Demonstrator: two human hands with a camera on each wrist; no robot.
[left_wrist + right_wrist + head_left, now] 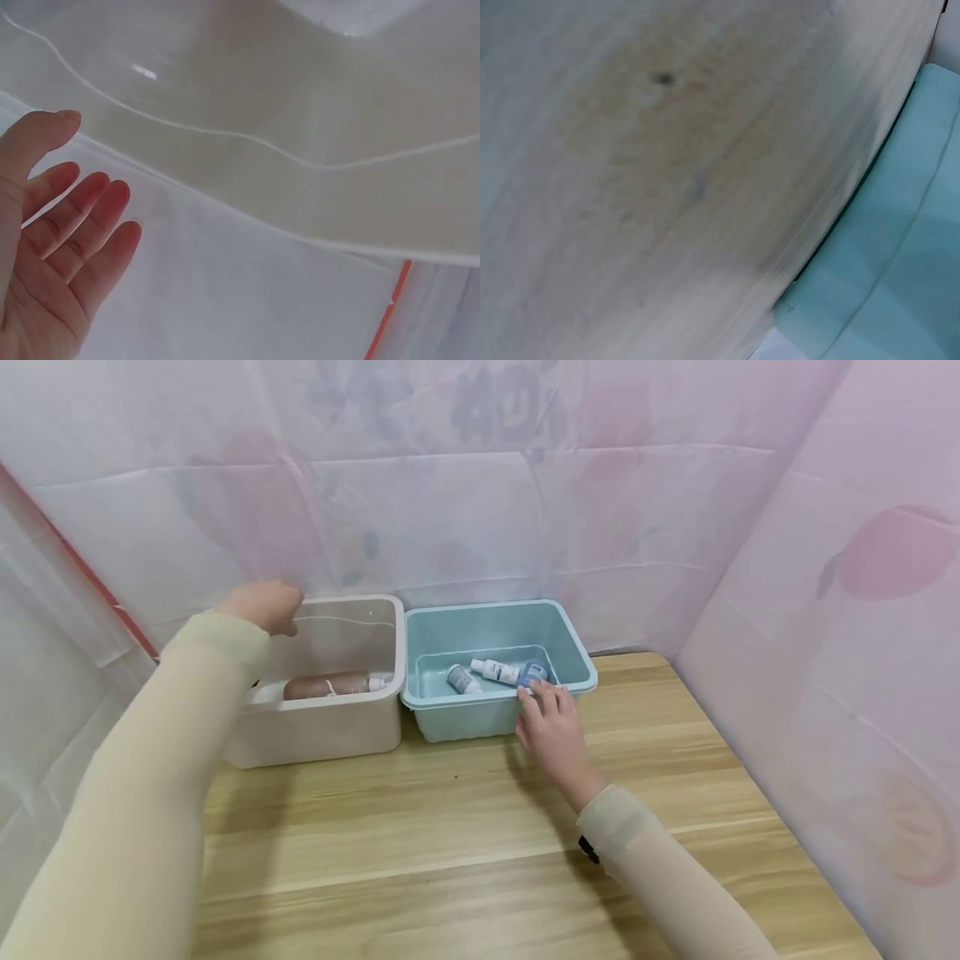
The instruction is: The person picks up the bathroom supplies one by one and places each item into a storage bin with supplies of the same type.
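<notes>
Fingers of my left hand point(261, 604) are spread straight and hold nothing; the hand hovers over the far left corner of the white bin point(322, 727), and the left wrist view shows the open palm point(52, 247) just beside the bin's pale rim point(315, 202). Inside that bin lies a brown bottle point(327, 685) on its side. Touching it on the right stands the light blue bin point(480, 714), with a small white tube point(462, 679) and a white bottle point(497, 671) lying at its bottom. My right hand point(553, 735) rests on the blue bin's near rim, fingers reaching over toward a blue-capped item point(534, 672); I cannot tell whether they pinch it. Both bins sit on the wooden table point(480, 852).
</notes>
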